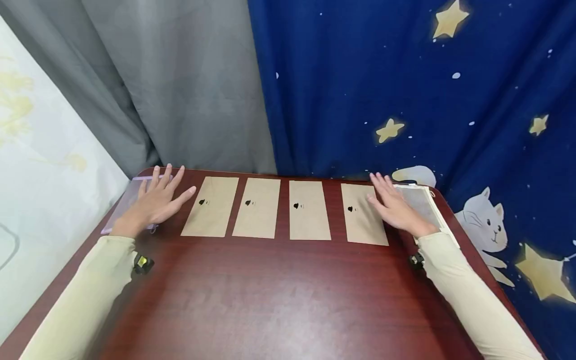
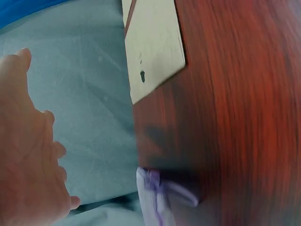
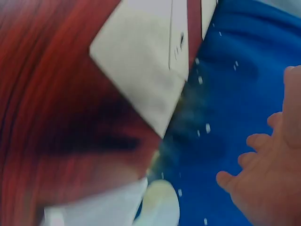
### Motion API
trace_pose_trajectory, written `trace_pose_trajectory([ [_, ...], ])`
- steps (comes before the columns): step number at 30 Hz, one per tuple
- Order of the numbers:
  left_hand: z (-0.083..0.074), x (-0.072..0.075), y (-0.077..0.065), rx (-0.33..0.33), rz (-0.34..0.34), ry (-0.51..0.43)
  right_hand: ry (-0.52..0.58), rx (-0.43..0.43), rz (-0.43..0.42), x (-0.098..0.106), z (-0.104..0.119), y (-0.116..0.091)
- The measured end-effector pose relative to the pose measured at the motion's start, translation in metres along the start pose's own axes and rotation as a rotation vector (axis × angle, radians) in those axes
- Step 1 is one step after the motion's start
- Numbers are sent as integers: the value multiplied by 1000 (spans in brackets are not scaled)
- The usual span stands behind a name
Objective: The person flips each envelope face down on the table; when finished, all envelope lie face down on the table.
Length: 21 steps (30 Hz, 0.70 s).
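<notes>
My left hand point(image 1: 155, 202), fingers spread and straight, hovers over a purple-edged translucent zip pouch point(image 1: 128, 201) at the table's left end. The pouch's purple zip corner point(image 2: 151, 188) shows in the left wrist view. At the right, my right hand point(image 1: 398, 209) is stretched out with nothing held, between the rightmost brown paper envelope point(image 1: 363, 220) and a pale-edged zip pouch point(image 1: 418, 199), overlapping both in the head view. Several flat brown paper envelopes lie in a row between the hands, such as the leftmost envelope point(image 1: 211, 212), each with a small black printed mark.
The dark red wooden table point(image 1: 279, 295) has rounded far corners. Behind it hang a grey curtain point(image 1: 198, 85) and a blue star-patterned curtain point(image 1: 342, 90). A white cloth point(image 1: 40, 165) hangs along the left side.
</notes>
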<state>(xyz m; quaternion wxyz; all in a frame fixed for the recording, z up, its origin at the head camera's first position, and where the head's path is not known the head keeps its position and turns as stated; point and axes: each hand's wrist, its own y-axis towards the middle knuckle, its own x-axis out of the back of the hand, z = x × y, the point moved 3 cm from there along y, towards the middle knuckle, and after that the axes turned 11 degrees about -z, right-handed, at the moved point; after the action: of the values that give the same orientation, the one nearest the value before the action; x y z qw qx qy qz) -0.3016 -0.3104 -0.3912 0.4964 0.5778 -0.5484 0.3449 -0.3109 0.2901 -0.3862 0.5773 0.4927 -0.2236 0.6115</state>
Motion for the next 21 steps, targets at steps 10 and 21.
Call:
trace_pose_trajectory([
  [10,-16,-13,11,80,-41,-130,439,-89,0,-47,47,28],
  [21,-22,-2,4,401,89,-579,1614,-527,377,-98,133,52],
])
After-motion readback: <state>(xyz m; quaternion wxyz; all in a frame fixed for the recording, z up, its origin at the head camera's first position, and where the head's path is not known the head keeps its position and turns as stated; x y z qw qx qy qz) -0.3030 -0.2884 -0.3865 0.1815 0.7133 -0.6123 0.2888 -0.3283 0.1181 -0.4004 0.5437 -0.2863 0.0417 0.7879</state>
